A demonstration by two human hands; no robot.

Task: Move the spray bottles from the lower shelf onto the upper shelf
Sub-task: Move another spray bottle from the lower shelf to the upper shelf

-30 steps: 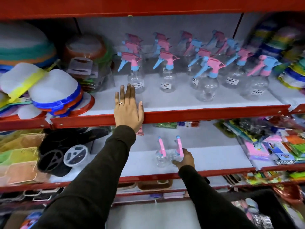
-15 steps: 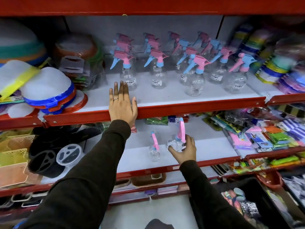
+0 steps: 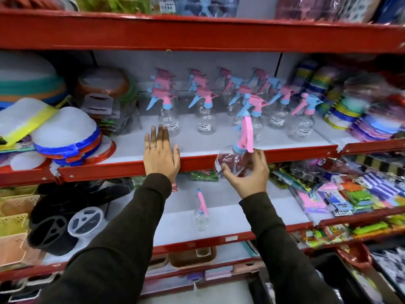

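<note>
My right hand grips a clear spray bottle with a pink and blue trigger head, held in the air in front of the red front edge of the upper shelf. My left hand lies flat on that same edge, fingers spread, holding nothing. One clear spray bottle with a pink head stands alone on the lower shelf. Several matching spray bottles stand in rows on the upper shelf behind the held one.
Stacked white lids and coloured bowls fill the upper shelf's left side, packaged goods its right. Black containers and baskets sit left on the lower shelf, packets to the right. Another red shelf hangs above.
My right hand has lifted one spray bottle off the lower shelf up to the upper shelf's front edge. The other bottle stays below. My left hand has not moved.
</note>
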